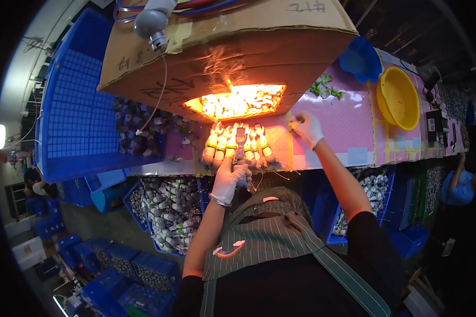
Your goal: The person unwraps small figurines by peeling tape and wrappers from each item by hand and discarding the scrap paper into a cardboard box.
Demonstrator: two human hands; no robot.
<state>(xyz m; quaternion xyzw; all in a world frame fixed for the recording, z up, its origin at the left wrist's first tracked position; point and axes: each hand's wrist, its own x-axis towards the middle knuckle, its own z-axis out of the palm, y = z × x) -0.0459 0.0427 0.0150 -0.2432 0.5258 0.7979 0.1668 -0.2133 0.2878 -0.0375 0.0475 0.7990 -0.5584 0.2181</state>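
Head view, far left: big blue plastic basket with gridded walls, and there's a heap of small rounded grey pieces at its right end.
Lower bin: just below the table edge, a blue-sided bin brimming with white-and-grey pieces with green bands.
Left hand: white-gloved left hand, fingers wrapped round the lower end of an elongated grey piece, upright in the view. A firm, low grip looks right here, fingers well back from the glow.
Glowing row: white, green-banded pieces with rounded grey ends lie side by side on the table, flanking the held piece. Even gaps would serve best, so one can be lifted without nudging its neighbours.
Cardboard box: brown, taped cardboard box, its fiery orange opening directly beyond the row. Probably hot, so gloves and sleeves deserve clearance!
Right hand: white-gloved right hand, fingers bent, just right of the row over the pink tabletop; whether it pinches anything, one cannot tell.
Right side: small green-and-white pieces, then a blue plastic basin and a round yellow plastic basin, all well clear of the gripping hand.
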